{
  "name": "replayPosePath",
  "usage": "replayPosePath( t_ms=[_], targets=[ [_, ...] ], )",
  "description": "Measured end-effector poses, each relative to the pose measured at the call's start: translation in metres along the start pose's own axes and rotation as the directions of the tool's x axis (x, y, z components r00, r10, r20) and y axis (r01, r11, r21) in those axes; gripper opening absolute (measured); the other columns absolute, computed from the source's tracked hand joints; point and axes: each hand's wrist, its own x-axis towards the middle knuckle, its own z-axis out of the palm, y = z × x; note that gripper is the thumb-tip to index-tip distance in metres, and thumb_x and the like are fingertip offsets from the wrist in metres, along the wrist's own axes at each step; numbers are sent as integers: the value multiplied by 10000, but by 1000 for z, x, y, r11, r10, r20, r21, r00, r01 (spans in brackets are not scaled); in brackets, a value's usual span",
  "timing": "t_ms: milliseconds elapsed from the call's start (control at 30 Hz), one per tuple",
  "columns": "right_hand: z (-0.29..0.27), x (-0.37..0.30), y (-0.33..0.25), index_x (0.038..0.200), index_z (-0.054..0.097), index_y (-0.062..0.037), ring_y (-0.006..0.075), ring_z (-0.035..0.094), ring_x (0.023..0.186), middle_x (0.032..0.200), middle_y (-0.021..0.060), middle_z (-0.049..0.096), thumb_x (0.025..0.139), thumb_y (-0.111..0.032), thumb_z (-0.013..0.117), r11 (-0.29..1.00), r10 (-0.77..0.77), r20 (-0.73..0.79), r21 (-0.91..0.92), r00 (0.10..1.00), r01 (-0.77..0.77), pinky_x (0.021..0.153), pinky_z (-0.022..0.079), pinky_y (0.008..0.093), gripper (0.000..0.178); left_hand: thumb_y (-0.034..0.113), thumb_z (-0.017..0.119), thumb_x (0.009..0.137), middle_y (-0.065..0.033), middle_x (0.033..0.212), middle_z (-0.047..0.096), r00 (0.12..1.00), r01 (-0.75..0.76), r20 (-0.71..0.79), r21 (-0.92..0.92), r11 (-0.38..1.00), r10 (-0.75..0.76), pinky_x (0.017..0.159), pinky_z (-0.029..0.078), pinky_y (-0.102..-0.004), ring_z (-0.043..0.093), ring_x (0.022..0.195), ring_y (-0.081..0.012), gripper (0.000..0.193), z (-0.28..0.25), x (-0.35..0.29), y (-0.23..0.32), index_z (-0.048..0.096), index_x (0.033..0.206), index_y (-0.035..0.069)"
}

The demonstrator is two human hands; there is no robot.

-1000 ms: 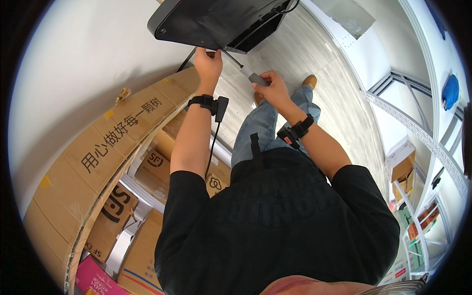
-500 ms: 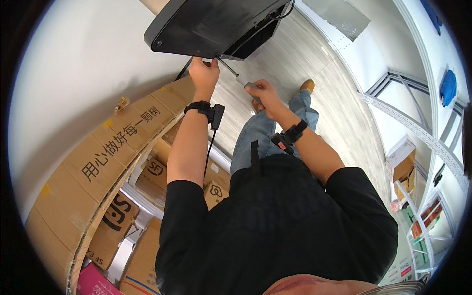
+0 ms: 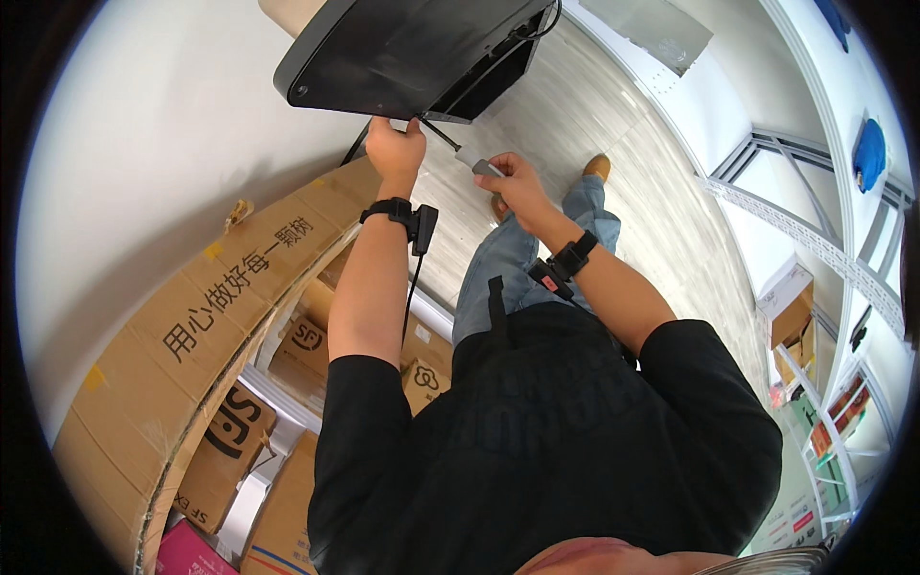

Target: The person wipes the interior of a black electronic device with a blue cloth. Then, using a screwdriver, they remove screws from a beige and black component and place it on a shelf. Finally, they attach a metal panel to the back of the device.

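Note:
A large black flat device (image 3: 402, 53), like a monitor seen from behind, hangs above at the top of the view. My left hand (image 3: 393, 150) reaches up and grips its lower edge. My right hand (image 3: 513, 182) is closed on the grey handle of a thin screwdriver (image 3: 470, 158), whose dark shaft points up-left toward the device's edge, close beside my left hand. Both wrists carry black bands; a black cable hangs from the left one.
A flattened cardboard sheet (image 3: 192, 326) leans against the white wall on the left, with several cardboard boxes (image 3: 297, 355) below it. Pale plank floor (image 3: 623, 125) runs to the right. White metal shelving (image 3: 815, 259) and a box stand at the right.
The black device has shifted rightward and slightly down in the view. My right hand with the screwdriver has drawn closer to my left hand at the device's edge.

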Motion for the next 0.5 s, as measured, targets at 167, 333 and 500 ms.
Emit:
replayPosePath(
  t_ms=[167,333,500],
  targets=[
    [0,4,1,962,620,-23,103,501,624,801,53,633,888,-239,627,988,107,-17,114,994,-104,514,410,268,229,75,755,668,-175,845,681,1000,-16,-7,-69,997,16,705,511,-412,670,767,-336,316,0,0,-2,634,950,-2],
    [-2,0,-23,942,632,20,129,546,675,803,81,633,850,-242,676,968,207,140,116,968,-223,556,450,273,281,69,752,669,-200,933,670,998,-67,-4,-44,997,67,742,509,-419,646,875,-382,321,-4,2,0,633,958,-6],
    [0,9,7,981,614,21,127,537,679,761,82,619,851,-265,675,998,51,-16,-25,999,-51,560,436,268,321,65,750,651,-193,927,662,998,-59,10,-77,995,60,745,503,-436,630,878,-398,318,-6,2,1,631,941,8]
  ],
)
